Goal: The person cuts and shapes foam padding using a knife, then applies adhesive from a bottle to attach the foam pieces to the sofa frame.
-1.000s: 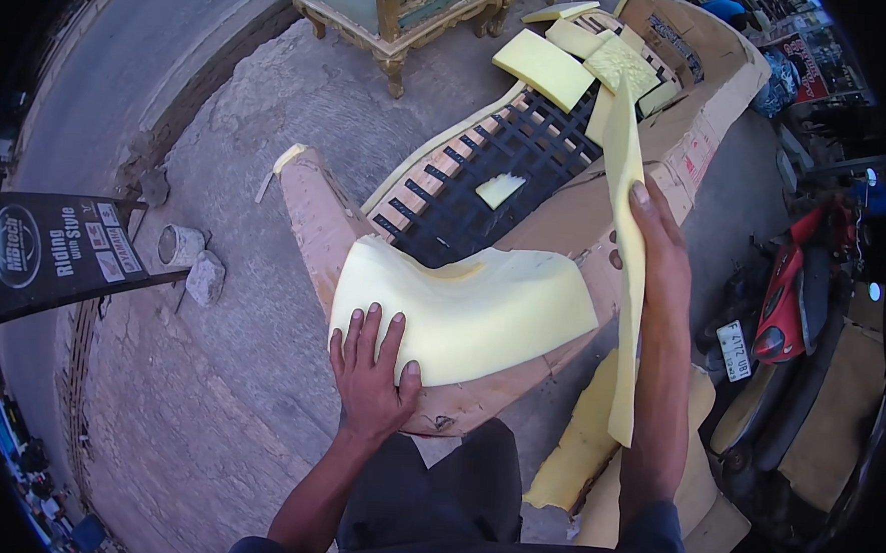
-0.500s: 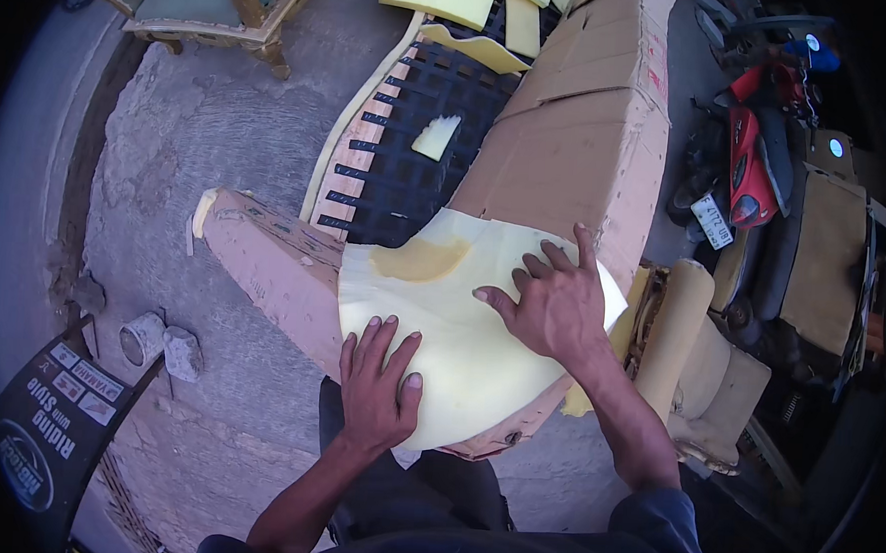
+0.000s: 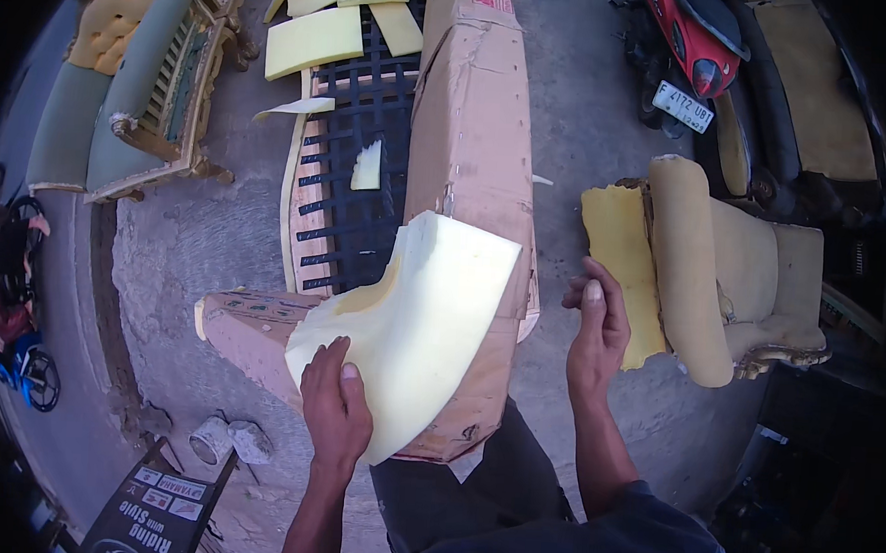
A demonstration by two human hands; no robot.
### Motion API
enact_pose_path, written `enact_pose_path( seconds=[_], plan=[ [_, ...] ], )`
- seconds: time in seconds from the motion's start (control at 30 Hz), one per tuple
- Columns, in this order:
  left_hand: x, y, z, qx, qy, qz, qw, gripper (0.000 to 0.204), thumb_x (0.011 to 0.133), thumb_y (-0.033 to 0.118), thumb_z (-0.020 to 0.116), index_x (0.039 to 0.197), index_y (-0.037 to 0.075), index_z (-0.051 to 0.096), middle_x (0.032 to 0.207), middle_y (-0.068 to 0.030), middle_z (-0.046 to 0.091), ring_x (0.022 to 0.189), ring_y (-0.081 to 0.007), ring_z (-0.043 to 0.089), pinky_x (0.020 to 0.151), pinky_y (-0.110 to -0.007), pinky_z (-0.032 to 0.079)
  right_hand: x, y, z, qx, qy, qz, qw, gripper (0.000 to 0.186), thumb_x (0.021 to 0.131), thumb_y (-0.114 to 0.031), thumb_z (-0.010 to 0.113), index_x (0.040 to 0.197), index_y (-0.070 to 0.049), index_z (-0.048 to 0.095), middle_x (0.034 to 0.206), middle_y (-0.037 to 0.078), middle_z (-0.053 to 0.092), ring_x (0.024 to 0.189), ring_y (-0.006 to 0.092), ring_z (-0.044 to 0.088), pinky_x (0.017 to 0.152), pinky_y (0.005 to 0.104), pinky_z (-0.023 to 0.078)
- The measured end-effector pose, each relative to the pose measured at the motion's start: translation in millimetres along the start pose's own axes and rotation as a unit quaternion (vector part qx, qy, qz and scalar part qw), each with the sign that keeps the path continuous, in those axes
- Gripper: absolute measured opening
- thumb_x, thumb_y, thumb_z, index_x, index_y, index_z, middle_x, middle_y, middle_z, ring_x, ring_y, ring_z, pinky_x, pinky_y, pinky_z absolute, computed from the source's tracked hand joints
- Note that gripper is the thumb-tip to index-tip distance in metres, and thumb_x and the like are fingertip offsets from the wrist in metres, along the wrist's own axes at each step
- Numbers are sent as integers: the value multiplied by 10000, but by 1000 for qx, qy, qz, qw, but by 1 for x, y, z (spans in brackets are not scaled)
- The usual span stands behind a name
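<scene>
Foam sheet (image 3: 415, 325): pale yellow, soft and thick, curved, with a notch cut in its left edge; it lay over the frame's cardboard arm.
Left hand (image 3: 336, 406): fingers flat and together, pressed on the foam's lower left edge.
Right hand (image 3: 593, 324): held free beside the frame, fingers loosely curled, gripping nothing.
Frame (image 3: 470, 148): a sofa skeleton, brown cardboard skin over wood, black webbing (image 3: 364, 152) woven across the seat.
Offcuts (image 3: 315, 40): flat yellow foam pieces on the webbing.
Armchair (image 3: 724, 276): tan, padded, rounded, to the right on rough concrete.
Bench (image 3: 132, 100): green cushions, carved gilt wood.
</scene>
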State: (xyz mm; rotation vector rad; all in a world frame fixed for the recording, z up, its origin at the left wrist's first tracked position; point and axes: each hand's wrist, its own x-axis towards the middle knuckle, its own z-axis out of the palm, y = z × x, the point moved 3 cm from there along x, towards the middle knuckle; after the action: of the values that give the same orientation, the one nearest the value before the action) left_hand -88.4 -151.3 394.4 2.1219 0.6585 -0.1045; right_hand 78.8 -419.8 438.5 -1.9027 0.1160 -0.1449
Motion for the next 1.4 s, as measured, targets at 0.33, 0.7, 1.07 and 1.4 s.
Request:
enact_pose_path(
  seconds=[0.33, 0.7, 1.07, 1.4],
  plan=[
    [42, 133, 83, 147, 133, 51, 979, 728, 1038, 259, 438, 1617, -82, 157, 1561, -367, 372, 1395, -511, 463, 1167, -496, 372, -22, 490, 40, -305, -125, 200, 922, 540, 889, -236, 702, 1363, -31, 545, 1215, 331, 614, 1124, 518, 614, 995, 545, 505],
    [38, 128, 92, 259, 188, 120, 940, 732, 1084, 431, 404, 1587, -86, 278, 1535, -342, 440, 1396, -482, 486, 1153, -484, 400, 33, 563, 31, -124, -223, 141, 957, 471, 784, -175, 694, 1190, -30, 503, 927, 286, 693, 833, 443, 721, 753, 523, 577],
    [73, 130, 83, 70, 189, 20, 979, 579, 1045, 306, 504, 1520, -14, 419, 1342, -278, 578, 1256, -431, 580, 1063, -520, 453, -59, 161, -148, 132, -110, 376, 911, 383, 1100, -284, 468, 1404, -56, 423, 815, 87, 575, 479, 149, 539, 405, 305, 456],
    [68, 158, 92, 121, 225, -54, 965, 459, 1055, 295, 470, 1430, 40, 543, 1276, -210, 659, 1136, -414, 643, 975, -516, 496, 46, -43, -96, 194, -484, 398, 755, 680, 1114, -191, 395, 1691, -258, 41, 909, 127, 596, 492, 180, 579, 408, 313, 497]
  ],
)
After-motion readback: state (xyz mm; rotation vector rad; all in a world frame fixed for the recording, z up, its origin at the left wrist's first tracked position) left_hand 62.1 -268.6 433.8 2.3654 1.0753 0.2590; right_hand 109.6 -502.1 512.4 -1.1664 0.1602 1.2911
